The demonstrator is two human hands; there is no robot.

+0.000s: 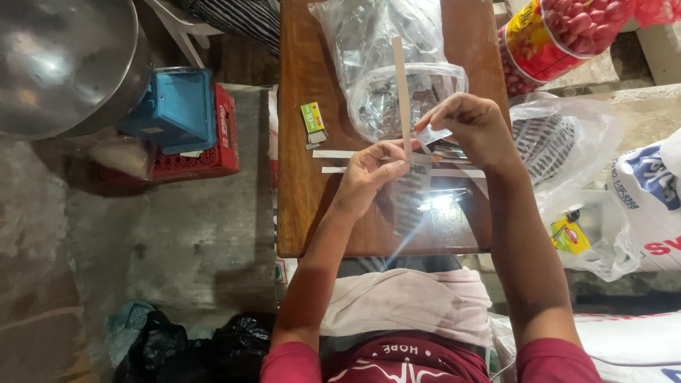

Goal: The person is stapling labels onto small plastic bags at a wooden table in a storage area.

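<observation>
My left hand pinches a long thin wooden stick that stands upright over the wooden table. My right hand grips the top of a small clear plastic packet filled with dark bits, which hangs down between both hands. The two hands meet at the packet's mouth. Two pale flat strips lie on the table just under my hands.
Clear plastic bags of dark contents lie at the table's far end. A small green and yellow box sits to the left. A blue and red crate stack, a metal bowl, sacks and a jar of red pieces surround the table.
</observation>
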